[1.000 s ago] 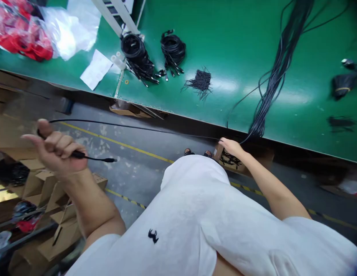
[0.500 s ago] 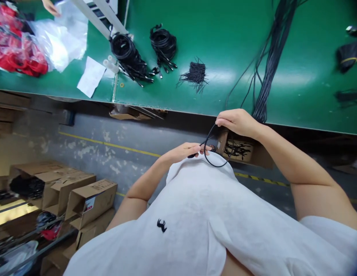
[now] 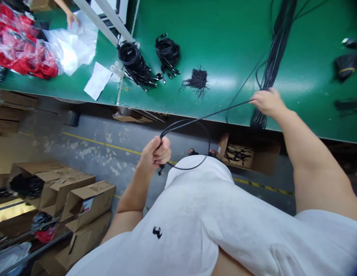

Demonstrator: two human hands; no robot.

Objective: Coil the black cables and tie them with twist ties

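Observation:
A thin black cable [image 3: 209, 116] runs between my two hands, with one loop hanging in front of my shirt. My left hand [image 3: 156, 153] is closed round the cable, and a short end pokes out below the fist. Over the table's front edge, my right hand [image 3: 269, 101] pinches the same cable, its strand stretched toward the left hand. Just beside the right hand lies a long bundle of black cables [image 3: 278, 53] on the green table [image 3: 221, 34]. A pile of short black ties [image 3: 198, 78] rests left of the bundle.
Two coiled cable bundles, one [image 3: 167, 51] nearer the middle and another [image 3: 132, 57] by the white posts, lie on the table. Red items in plastic [image 3: 25, 50] and a co-worker's hand [image 3: 71, 18] are at the far left. An open carton [image 3: 253, 159] stands below the table.
My left hand has moved left and closed into a fist round the cable. The right hand has moved right and up, drawing the strand out between them.

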